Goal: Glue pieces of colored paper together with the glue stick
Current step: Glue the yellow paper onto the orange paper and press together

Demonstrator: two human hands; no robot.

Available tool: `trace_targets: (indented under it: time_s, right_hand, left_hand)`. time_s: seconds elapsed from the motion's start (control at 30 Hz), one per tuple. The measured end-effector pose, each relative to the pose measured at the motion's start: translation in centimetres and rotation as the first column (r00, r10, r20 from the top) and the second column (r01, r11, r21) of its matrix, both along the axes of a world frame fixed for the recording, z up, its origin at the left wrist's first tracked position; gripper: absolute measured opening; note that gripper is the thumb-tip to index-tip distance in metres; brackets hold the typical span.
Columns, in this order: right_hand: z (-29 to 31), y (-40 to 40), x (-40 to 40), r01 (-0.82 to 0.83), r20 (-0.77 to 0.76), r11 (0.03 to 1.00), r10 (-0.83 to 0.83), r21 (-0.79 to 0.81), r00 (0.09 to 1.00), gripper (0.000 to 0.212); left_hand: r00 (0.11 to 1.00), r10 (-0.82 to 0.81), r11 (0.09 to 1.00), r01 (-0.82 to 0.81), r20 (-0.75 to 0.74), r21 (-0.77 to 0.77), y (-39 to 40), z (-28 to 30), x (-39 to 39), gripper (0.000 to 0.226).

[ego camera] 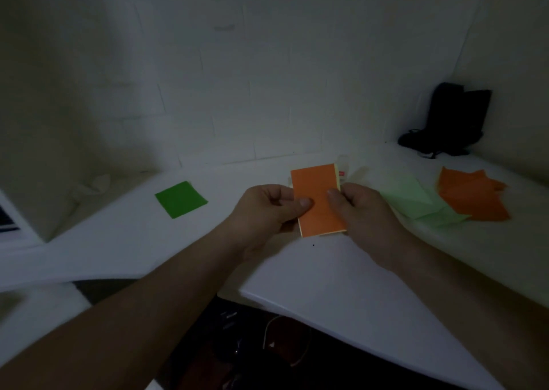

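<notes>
An orange paper piece [316, 193] with a pale yellow sheet showing along its right and bottom edges is held above the white table [341, 276]. My left hand [267, 208] pinches its left edge, thumb on top. My right hand [356, 208] pinches its right edge, thumb on the orange face. Just behind the paper stands what looks like the glue stick [343, 171], a pale tube with a red label, mostly hidden.
A bright green square [180, 199] lies at the left. Pale green sheets [416, 202] and several orange pieces [472, 195] lie at the right. A black object [451, 122] stands in the far right corner. Walls close the back; the table edge curves near me.
</notes>
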State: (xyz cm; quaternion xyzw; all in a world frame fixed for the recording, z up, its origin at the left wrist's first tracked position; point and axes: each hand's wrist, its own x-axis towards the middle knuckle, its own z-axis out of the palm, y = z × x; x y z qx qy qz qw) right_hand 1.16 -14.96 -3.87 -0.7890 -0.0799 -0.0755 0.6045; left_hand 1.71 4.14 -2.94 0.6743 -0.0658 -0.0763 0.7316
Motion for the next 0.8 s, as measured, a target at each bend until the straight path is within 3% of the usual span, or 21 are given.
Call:
trace_targets:
  time_s: [0.13, 0.23, 0.3, 0.4, 0.6, 0.73, 0.8]
  right_hand:
    - [0.3, 1.4, 0.1, -0.016, 0.004, 1.000, 0.016, -0.004, 1.000, 0.044]
    - [0.2, 2.6, 0.3, -0.071, -0.086, 0.997, 0.075, 0.043, 0.993, 0.022]
    - [0.0, 3.6, 0.5, -0.118, -0.124, 0.987, 0.132, 0.112, 0.983, 0.009]
    - [0.0, 5.8, 1.0, -0.130, -0.159, 0.980, 0.154, 0.148, 0.975, 0.006]
    - [0.7, 12.3, 3.4, -0.099, -0.138, 0.988, 0.114, 0.117, 0.984, 0.008]
    - [0.7, 17.2, 5.7, -0.032, -0.069, 0.999, 0.034, 0.038, 0.997, 0.025]
    - [0.5, 19.5, 6.7, -0.006, -0.020, 0.996, 0.004, -0.088, 1.000, 0.024]
  left_hand:
    - [0.999, 0.044, 0.997, -0.044, -0.001, -0.059, 1.6, -0.1, -0.2, 0.027]
    - [0.995, 0.097, 0.990, -0.095, 0.015, -0.100, 3.2, 0.0, 0.0, 0.007]
    - [0.992, 0.127, 0.986, -0.125, 0.019, -0.109, 4.5, 0.0, 0.1, 0.008]
    - [0.980, 0.197, 0.977, -0.194, 0.027, -0.087, 7.0, -0.1, 0.5, 0.011]
    - [0.932, 0.307, 0.938, -0.330, 0.192, 0.104, 14.3, 0.6, 2.5, 0.006]
    - [0.854, 0.443, 0.806, -0.513, 0.274, 0.295, 18.8, 0.9, 4.2, 0.031]
    - [0.833, 0.435, 0.728, -0.548, 0.341, 0.412, 20.7, 0.2, 4.9, 0.023]
